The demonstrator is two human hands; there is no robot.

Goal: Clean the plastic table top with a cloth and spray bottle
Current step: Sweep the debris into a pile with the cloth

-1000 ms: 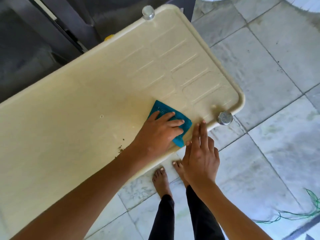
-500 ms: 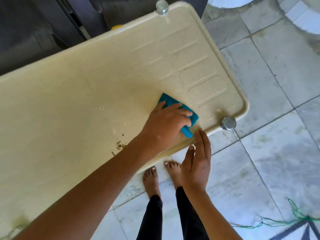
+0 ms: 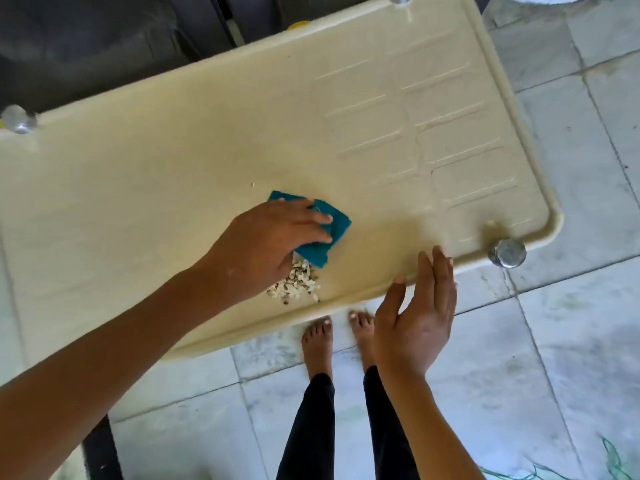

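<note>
Pressed a teal cloth (image 3: 329,233) down on the cream plastic table top (image 3: 156,161) with the left hand (image 3: 273,237) — fingers stretched nearly straight across the fabric, laid flat rather than clenched, thumb hidden beneath the palm. Had the cloth on the near half of the top, left of the ribbed panels (image 3: 450,140) moulded into the right end, with one corner poking out below the fingers.

Showed, just below that corner and against the heel of the left hand, a small heap of pale and brown crumbs (image 3: 296,284), near the front rim.

Held the right hand (image 3: 415,317) released and empty at the front rim, to the right of the heap — palm turned towards the left, fingers straight and close together, thumb apart. Overlapped the table's edge with the fingertips; could not tell whether touching it.

Stood on bare feet (image 3: 317,341) on pale grey floor tiles (image 3: 571,341), in black trousers (image 3: 308,427), toes just beside the front edge of the table.

Carried round metal caps at the table's corners: one at the near right (image 3: 507,252), one blurred at the far left (image 3: 17,118), a third cut off by the top of the view. Left strands of green string (image 3: 613,459) lying on the tiles at the bottom right, well apart from the feet.
</note>
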